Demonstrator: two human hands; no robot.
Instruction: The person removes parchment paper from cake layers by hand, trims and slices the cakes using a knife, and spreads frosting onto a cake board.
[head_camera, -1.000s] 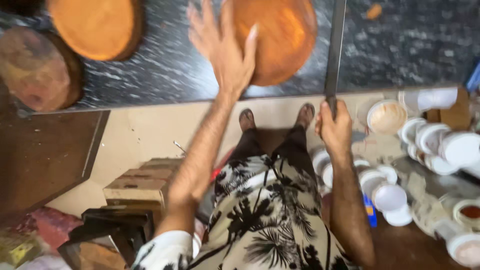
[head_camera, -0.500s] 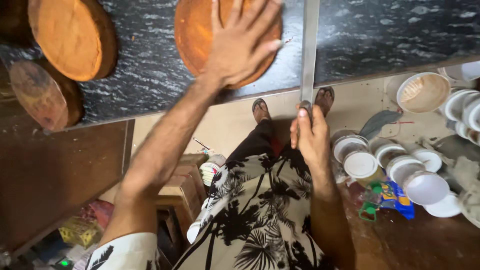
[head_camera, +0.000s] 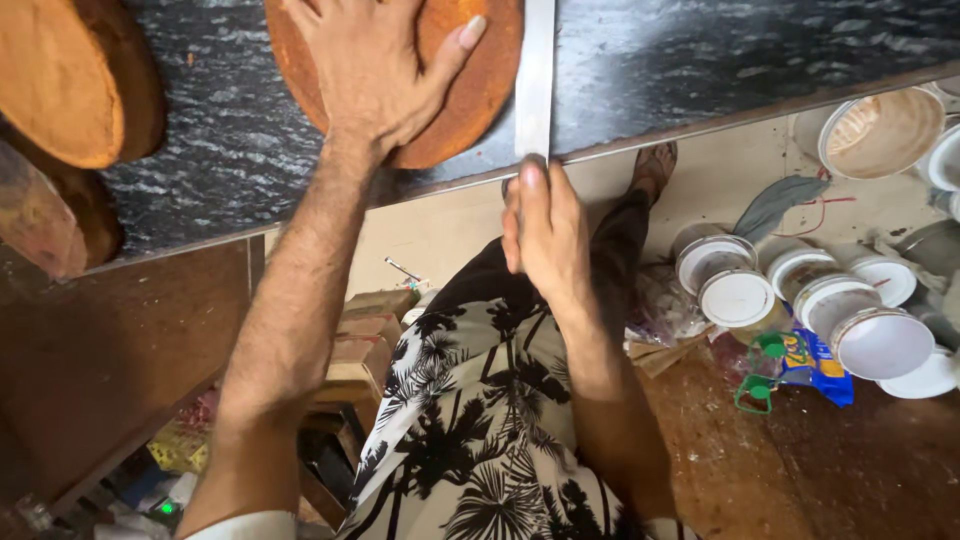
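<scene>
Right hand (head_camera: 545, 235) hiding knife (head_camera: 535, 80) handle

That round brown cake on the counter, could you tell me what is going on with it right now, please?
A person stands at a dark marbled counter. The left hand lies flat on top of a round brown cake, pressing it down. The right hand grips the handle of a long knife, whose blade lies against the cake's right side. More round cakes sit to the left, and white lidded tubs stand on the floor.
</scene>
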